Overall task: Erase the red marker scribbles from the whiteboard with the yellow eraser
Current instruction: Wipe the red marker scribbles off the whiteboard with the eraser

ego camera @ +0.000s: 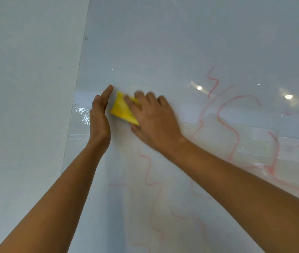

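A glossy whiteboard (154,52) fills most of the view. Red marker scribbles (229,123) run in wavy lines across its right and lower parts, some smeared pale. My right hand (154,121) grips the yellow eraser (123,110) and presses it against the board near the left edge; the hand is motion-blurred. My left hand (100,115) rests edge-on against the board just left of the eraser, fingers straight and together, holding nothing.
A plain white wall (26,88) lies left of the board's slanted edge (79,73). Ceiling lights (199,88) and a room reflect in the board's surface.
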`<act>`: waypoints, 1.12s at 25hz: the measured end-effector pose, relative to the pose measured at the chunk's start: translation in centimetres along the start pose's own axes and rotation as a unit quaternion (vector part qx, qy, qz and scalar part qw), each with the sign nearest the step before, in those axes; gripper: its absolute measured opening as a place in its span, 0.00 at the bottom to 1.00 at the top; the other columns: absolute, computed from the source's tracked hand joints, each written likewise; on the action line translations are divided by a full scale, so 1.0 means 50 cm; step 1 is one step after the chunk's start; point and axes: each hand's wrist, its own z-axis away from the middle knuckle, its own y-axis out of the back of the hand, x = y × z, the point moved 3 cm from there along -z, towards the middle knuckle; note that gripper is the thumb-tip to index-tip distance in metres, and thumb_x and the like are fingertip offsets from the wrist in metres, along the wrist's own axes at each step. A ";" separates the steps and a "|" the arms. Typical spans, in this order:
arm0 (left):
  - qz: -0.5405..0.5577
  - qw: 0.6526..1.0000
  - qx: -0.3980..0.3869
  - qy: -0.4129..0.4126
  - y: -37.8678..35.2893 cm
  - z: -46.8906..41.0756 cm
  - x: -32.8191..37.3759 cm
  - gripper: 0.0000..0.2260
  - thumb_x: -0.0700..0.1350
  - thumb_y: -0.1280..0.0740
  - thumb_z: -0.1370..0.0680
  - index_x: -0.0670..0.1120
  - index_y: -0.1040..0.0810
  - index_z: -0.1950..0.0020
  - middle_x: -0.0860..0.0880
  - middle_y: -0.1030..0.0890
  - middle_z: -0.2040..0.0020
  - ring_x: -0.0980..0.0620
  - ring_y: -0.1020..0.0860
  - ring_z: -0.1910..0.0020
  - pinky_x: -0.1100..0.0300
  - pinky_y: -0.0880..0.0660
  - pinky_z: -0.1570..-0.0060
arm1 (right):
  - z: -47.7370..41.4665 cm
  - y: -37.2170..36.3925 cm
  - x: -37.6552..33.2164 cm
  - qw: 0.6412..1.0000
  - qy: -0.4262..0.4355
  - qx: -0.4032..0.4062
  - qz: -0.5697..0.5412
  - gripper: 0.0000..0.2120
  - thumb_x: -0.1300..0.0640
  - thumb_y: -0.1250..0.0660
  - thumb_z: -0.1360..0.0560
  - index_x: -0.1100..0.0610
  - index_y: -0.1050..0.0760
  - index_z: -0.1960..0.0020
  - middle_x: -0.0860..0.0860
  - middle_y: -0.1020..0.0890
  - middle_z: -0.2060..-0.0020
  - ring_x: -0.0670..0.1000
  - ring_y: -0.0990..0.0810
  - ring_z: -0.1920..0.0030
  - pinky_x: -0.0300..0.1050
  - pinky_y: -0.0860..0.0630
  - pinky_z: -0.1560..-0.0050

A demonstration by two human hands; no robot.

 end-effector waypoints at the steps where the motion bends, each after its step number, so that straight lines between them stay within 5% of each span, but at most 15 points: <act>1: -0.018 1.000 -0.004 -0.004 0.006 -0.002 0.002 0.21 0.48 0.56 0.16 0.53 0.26 0.33 0.57 0.27 0.32 0.60 0.33 0.31 0.59 0.44 0.27 | 0.033 0.004 -0.028 0.999 0.037 -0.004 -0.029 0.30 0.50 0.28 0.36 0.56 0.27 0.36 0.53 0.22 0.47 0.55 0.25 0.55 0.49 0.35 0.57; 3: -0.058 0.998 -0.010 -0.015 0.013 -0.002 0.004 0.21 0.48 0.55 0.16 0.52 0.26 0.33 0.57 0.28 0.31 0.59 0.33 0.31 0.59 0.44 0.27 | 0.111 0.022 -0.081 0.988 0.123 -0.026 -0.094 0.25 0.53 0.34 0.33 0.56 0.27 0.36 0.52 0.22 0.49 0.54 0.26 0.56 0.48 0.35 0.57; 5: -0.080 0.996 -0.020 -0.032 0.009 0.004 0.006 0.20 0.46 0.54 0.16 0.49 0.28 0.31 0.56 0.29 0.30 0.62 0.34 0.31 0.70 0.42 0.31 | 0.175 0.041 -0.116 0.970 0.208 -0.063 -0.106 0.23 0.55 0.43 0.30 0.55 0.27 0.36 0.50 0.22 0.50 0.53 0.27 0.57 0.47 0.36 0.59; 7: -0.096 0.994 -0.031 -0.047 0.001 0.011 0.005 0.19 0.44 0.54 0.16 0.47 0.29 0.30 0.55 0.31 0.29 0.65 0.36 0.32 0.81 0.42 0.39 | 0.172 0.040 -0.095 0.964 0.235 -0.071 -0.103 0.24 0.53 0.43 0.31 0.54 0.26 0.37 0.50 0.22 0.50 0.52 0.27 0.57 0.47 0.36 0.59; 10: -0.115 0.991 -0.035 -0.067 -0.004 0.011 0.002 0.19 0.43 0.54 0.16 0.45 0.30 0.30 0.55 0.33 0.28 0.64 0.37 0.31 0.82 0.43 0.40 | 0.086 0.029 -0.016 0.990 0.112 -0.042 -0.071 0.28 0.51 0.29 0.37 0.55 0.25 0.37 0.53 0.21 0.49 0.55 0.25 0.56 0.48 0.35 0.59; 13: -0.115 0.990 -0.034 -0.071 -0.010 0.012 0.000 0.19 0.44 0.53 0.16 0.46 0.31 0.29 0.55 0.34 0.27 0.64 0.38 0.30 0.75 0.43 0.34 | 0.069 0.025 -0.016 0.998 0.001 -0.038 -0.043 0.27 0.52 0.29 0.36 0.56 0.26 0.37 0.54 0.22 0.48 0.56 0.26 0.56 0.49 0.35 0.59; 16: -0.138 0.987 -0.030 -0.077 -0.011 0.021 0.002 0.18 0.45 0.52 0.16 0.47 0.32 0.28 0.56 0.35 0.27 0.64 0.39 0.29 0.71 0.43 0.31 | 0.164 0.024 -0.129 0.987 0.101 -0.048 -0.112 0.21 0.58 0.40 0.30 0.56 0.26 0.37 0.53 0.22 0.48 0.54 0.28 0.57 0.48 0.36 0.58; 21: -0.163 0.983 -0.038 -0.072 -0.011 0.026 0.009 0.18 0.45 0.52 0.16 0.46 0.34 0.27 0.55 0.35 0.26 0.64 0.39 0.29 0.78 0.44 0.36 | 0.250 0.040 -0.204 0.950 0.271 -0.109 -0.110 0.22 0.56 0.46 0.28 0.51 0.28 0.36 0.47 0.23 0.47 0.50 0.27 0.55 0.44 0.33 0.58; 24: -0.179 0.980 -0.038 -0.075 -0.008 0.025 0.019 0.18 0.46 0.52 0.16 0.47 0.33 0.28 0.55 0.35 0.27 0.64 0.38 0.30 0.80 0.43 0.38 | 0.150 0.013 -0.155 0.976 0.180 -0.064 -0.107 0.19 0.57 0.40 0.30 0.54 0.25 0.39 0.50 0.23 0.51 0.52 0.27 0.58 0.46 0.35 0.60; 28: -0.239 0.965 -0.057 -0.089 -0.006 0.021 0.025 0.18 0.46 0.51 0.16 0.47 0.37 0.26 0.54 0.39 0.25 0.60 0.41 0.27 0.68 0.45 0.30 | 0.135 0.002 -0.169 0.990 0.100 -0.061 -0.077 0.18 0.58 0.41 0.27 0.56 0.28 0.37 0.52 0.23 0.49 0.52 0.29 0.58 0.46 0.36 0.59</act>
